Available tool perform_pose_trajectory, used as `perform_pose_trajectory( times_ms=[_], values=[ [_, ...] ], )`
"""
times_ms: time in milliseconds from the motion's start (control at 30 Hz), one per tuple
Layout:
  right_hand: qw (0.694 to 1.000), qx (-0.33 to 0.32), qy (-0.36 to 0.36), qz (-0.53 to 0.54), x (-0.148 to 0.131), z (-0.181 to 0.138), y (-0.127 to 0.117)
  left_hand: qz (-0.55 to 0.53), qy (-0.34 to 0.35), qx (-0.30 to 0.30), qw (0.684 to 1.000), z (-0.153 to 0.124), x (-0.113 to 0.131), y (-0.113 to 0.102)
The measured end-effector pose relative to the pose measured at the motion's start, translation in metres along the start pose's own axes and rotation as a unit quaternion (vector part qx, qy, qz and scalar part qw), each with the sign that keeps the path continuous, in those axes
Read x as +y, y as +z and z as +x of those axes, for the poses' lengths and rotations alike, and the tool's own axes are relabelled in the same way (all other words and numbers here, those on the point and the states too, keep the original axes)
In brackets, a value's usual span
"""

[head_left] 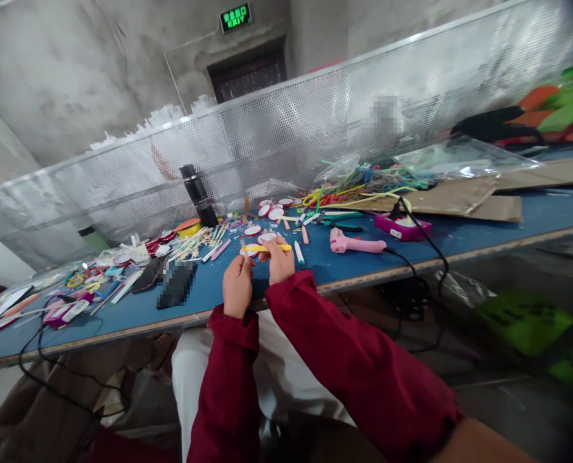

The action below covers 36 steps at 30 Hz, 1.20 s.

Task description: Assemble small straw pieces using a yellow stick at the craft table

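Note:
My left hand [238, 286] is closed around a thin, tan-coloured strip [243, 245] that stands up from the fingertips. In my right hand [280, 262], the fingers pinch a slim yellow stick-like tool [269, 248], whose exact kind I cannot make out. Its left end reaches the left hand's fingertips and meets or crosses the strip. Both hands are just above the front part of the blue table [315, 265]. Behind them lie round white discs with red rims [253, 230]. A white marker-like stick with a green end [299, 253] rests beside the right hand.
A pink corded tool [356, 244] and a purple box [402, 227] lie at right. Colourful cords [363, 183] pile behind. At left are dark phones [177, 284], loose sticks [194, 244] and a black bottle [198, 195]. A perforated metal screen [276, 138] borders the back.

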State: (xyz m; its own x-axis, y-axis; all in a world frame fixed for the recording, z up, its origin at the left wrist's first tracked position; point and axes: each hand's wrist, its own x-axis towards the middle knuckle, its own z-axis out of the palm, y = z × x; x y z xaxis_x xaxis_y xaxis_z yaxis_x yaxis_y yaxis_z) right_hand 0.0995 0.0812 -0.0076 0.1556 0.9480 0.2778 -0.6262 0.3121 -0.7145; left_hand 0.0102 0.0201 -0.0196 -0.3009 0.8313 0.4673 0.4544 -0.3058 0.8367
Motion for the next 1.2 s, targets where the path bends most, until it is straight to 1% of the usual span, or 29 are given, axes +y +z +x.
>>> perform_pose_trajectory(
  times_ms=[133,233,700,900,1200],
  values=[
    [1.0,0.003,0.009,-0.003,-0.0001,0.0003,0.0,0.001,0.003,-0.003,1.0,0.0,-0.0004,0.0],
    [1.0,0.009,0.004,-0.002,-0.0009,0.0002,-0.0005,0.005,0.007,-0.002,1.0,0.0002,-0.0006,-0.0003],
    [1.0,-0.002,-0.001,-0.001,0.002,0.0021,-0.0015,0.024,0.007,-0.002,1.0,0.0008,-0.001,-0.0005],
    [1.0,0.001,0.001,-0.002,0.0017,0.0021,-0.0012,0.03,0.015,0.0,0.999,-0.0002,0.0014,-0.0009],
    [1.0,0.005,0.009,-0.007,0.0,0.0007,-0.0006,0.035,0.015,0.002,0.999,0.0012,-0.0014,-0.0005]
  ],
)
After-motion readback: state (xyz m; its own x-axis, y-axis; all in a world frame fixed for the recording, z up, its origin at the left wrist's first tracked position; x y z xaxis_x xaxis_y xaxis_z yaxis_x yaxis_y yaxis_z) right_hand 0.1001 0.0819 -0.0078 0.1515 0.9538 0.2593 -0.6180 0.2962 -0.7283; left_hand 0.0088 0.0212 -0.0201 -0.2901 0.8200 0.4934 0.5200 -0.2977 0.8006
